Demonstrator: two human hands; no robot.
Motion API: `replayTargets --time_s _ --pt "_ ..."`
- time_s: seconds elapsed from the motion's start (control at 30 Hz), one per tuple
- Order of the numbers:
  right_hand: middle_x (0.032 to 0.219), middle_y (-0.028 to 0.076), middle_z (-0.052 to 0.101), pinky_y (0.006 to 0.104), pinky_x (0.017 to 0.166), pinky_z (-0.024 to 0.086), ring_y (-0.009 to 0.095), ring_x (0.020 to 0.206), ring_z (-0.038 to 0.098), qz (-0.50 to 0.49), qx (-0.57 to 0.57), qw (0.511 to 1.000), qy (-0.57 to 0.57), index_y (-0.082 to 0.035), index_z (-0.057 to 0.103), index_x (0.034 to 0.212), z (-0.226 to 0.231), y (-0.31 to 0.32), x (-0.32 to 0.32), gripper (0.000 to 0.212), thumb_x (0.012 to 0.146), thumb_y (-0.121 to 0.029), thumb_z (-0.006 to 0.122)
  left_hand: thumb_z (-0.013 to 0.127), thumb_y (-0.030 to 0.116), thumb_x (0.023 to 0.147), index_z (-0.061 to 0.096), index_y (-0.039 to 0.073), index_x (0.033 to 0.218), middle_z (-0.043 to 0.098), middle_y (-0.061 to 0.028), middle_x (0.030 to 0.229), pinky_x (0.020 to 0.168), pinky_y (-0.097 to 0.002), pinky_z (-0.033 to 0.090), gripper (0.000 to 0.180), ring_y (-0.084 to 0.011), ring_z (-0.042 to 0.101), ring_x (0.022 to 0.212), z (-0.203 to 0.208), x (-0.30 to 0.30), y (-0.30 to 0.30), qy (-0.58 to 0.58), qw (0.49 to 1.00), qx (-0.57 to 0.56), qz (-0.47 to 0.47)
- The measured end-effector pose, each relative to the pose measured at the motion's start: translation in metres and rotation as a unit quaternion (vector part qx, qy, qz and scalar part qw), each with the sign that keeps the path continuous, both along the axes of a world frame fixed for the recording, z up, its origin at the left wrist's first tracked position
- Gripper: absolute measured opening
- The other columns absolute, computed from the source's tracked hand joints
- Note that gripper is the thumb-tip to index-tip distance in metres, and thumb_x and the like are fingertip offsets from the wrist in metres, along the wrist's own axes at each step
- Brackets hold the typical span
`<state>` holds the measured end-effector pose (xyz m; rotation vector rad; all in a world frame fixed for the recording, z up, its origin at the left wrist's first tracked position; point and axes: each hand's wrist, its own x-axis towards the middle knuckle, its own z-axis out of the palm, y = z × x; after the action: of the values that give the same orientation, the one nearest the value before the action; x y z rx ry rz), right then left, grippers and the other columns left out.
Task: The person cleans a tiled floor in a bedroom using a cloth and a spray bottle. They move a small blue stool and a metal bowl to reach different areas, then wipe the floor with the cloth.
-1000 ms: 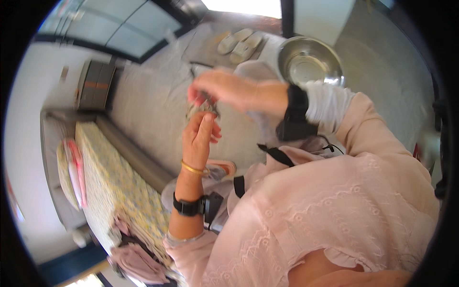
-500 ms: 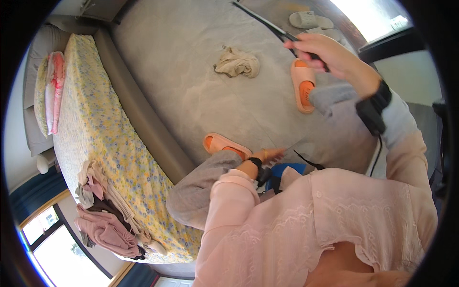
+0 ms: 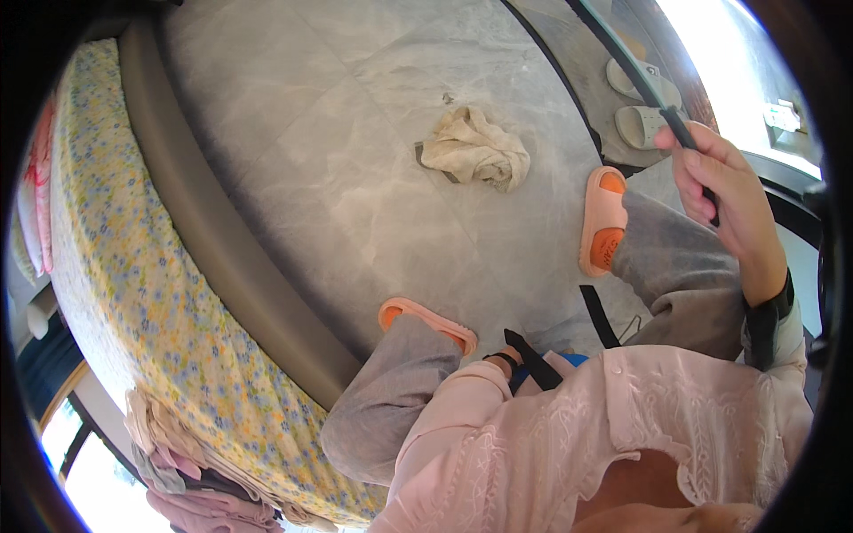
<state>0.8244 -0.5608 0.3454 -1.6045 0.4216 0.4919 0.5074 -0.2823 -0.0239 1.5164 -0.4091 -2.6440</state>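
Note:
My right hand (image 3: pixel 724 182), at the upper right, is closed round the black end of a long thin stick (image 3: pixel 633 71). The stick's grey-green shaft runs up past the top edge; its kind I cannot make out. My left hand is at my lap, with only the wrist (image 3: pixel 508 357) and its black band showing; the fingers are hidden. Beside it a black strap-like strip (image 3: pixel 533 362) stands up over something blue (image 3: pixel 576 360). Another black strip (image 3: pixel 600 316) rises nearer my right knee, next to a thin wire loop (image 3: pixel 633 327).
A crumpled beige cloth (image 3: pixel 477 149) lies on the grey tiled floor (image 3: pixel 293 151). My feet wear orange slippers (image 3: pixel 604 222). Two pale slippers (image 3: pixel 641 126) lie at the upper right. Along the left stands a bed (image 3: pixel 133 231) with a flowered sheet and heaped clothes (image 3: pixel 195 471).
My right hand and the stick have moved right and down in the picture. The left hand, whose fingers showed before, is now mostly hidden. My view has shifted; the black strips stand out more.

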Motion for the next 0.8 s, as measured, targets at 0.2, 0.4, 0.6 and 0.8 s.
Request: replayTargets --time_s 0.2,0.4,0.6,0.8 --pt "0.063 -0.007 0.039 0.0158 0.042 0.025 -0.001 0.046 0.032 -0.015 -0.063 0.998 0.012 -0.002 0.055 0.115 -0.032 -0.031 0.051 0.029 0.094 -0.019 0.045 0.059 0.020 0.071 0.063 0.007 0.100 0.060 -0.0154 0.106 0.079 -0.0401 0.047 0.032 -0.0277 0.058 0.101 -0.013 0.061 -0.009 -0.038 0.998 -0.041 0.015" --pt "0.065 -0.007 0.041 0.0173 0.042 0.025 0.000 0.048 0.034 -0.074 -0.138 0.987 -0.037 -0.003 0.057 0.113 -0.037 -0.079 0.083 0.030 0.093 -0.024 0.048 0.056 0.016 0.072 0.062 0.008 0.085 0.064 -0.0112 0.085 0.068 -0.0403 0.049 0.017 -0.0287 0.061 0.079 -0.021 0.161 0.044 -0.175 0.957 -0.210 0.097" --pt "0.062 -0.007 0.041 0.0194 0.045 0.027 0.002 0.050 0.036 -0.068 -0.222 0.964 -0.126 -0.008 0.061 0.105 -0.069 -0.125 0.100 0.026 0.092 -0.028 0.051 0.051 0.024 0.083 0.059 0.005 0.070 0.058 -0.0073 0.056 0.053 -0.0350 0.046 0.025 -0.0190 0.057 0.052 0.038 0.340 0.078 -0.338 0.854 -0.138 0.370" --pt "0.067 0.001 0.049 0.0252 0.051 0.035 0.010 0.057 0.045 -0.020 -0.341 0.913 -0.223 -0.005 0.062 0.100 -0.077 -0.135 0.096 0.026 0.087 -0.026 0.056 0.061 0.022 0.084 0.057 0.009 0.084 0.058 -0.0012 0.067 0.056 -0.0271 0.048 0.014 -0.0118 0.056 0.058 0.158 0.451 0.062 -0.339 0.700 -0.103 0.620"
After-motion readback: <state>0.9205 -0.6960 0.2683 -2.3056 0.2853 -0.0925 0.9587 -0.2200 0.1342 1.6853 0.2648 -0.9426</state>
